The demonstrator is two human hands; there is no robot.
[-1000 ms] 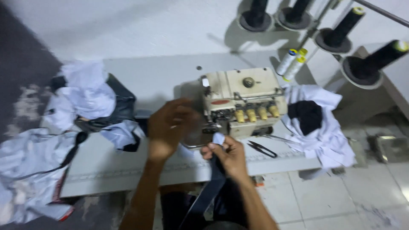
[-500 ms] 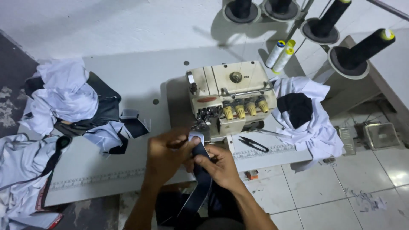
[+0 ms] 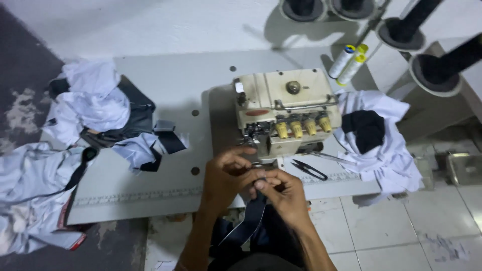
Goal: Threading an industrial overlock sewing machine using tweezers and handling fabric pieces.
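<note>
My left hand (image 3: 227,175) and my right hand (image 3: 281,193) meet at the table's front edge, both pinching a dark strip of fabric (image 3: 246,223) that hangs down toward my lap. They are just in front of the needle area of a cream overlock sewing machine (image 3: 283,110) with yellow tension knobs. The fabric's upper end is hidden between my fingers.
Black thread snips (image 3: 310,169) lie on the grey table (image 3: 150,195) right of my hands. Piles of white and dark cloth sit at the left (image 3: 95,108) and at the right (image 3: 374,138). Thread cones (image 3: 349,60) stand behind the machine. Tiled floor lies below at the right.
My left hand came down from in front of the machine to join the right one at the table edge. The view has shifted, so the machine sits further right in the picture.
</note>
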